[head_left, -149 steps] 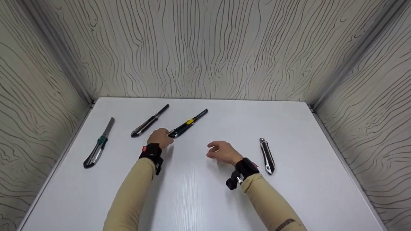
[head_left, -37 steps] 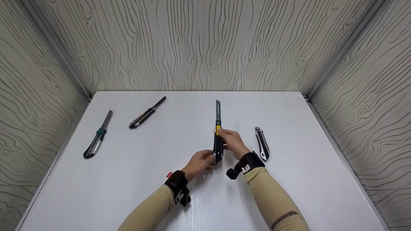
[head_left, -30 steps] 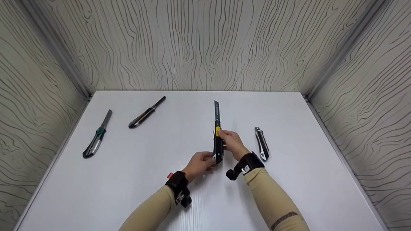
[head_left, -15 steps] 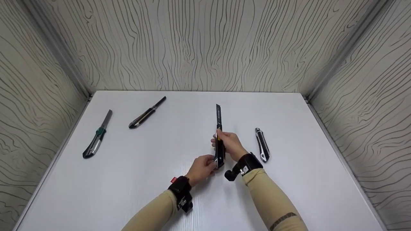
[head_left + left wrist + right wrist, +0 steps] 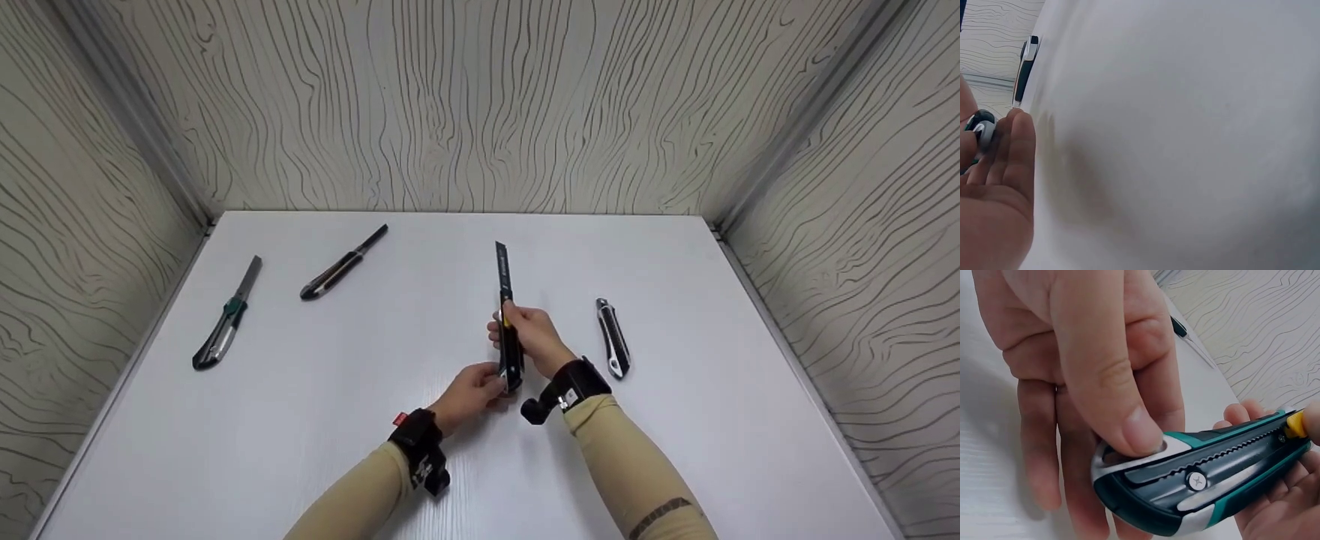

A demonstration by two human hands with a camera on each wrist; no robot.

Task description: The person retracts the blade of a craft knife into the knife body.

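Note:
Both hands hold one black utility knife (image 5: 510,345) with green and silver trim, in front of me, its blade (image 5: 502,266) out and pointing away. My left hand (image 5: 469,394) pinches its butt end; in the right wrist view the left thumb (image 5: 1143,433) presses beside the end. My right hand (image 5: 536,334) grips the handle from the right, fingers passing behind it. The right thumb lies on the yellow slider (image 5: 1296,424) and hides part of it in the head view. In the left wrist view only the knife's end (image 5: 982,126) shows.
On the white table (image 5: 300,420) lie a green-and-black utility knife (image 5: 229,322) at far left and a black one (image 5: 334,276) at back left, both blades out. A silver-and-black knife (image 5: 614,339), no blade showing, lies right of my right hand. Patterned walls (image 5: 480,112) enclose the table.
Earlier, my left hand reached to the knife lying on the table. It came to the middle, and my right hand took hold. Lately the right fingers wrapped further round and the knife moved slightly nearer.

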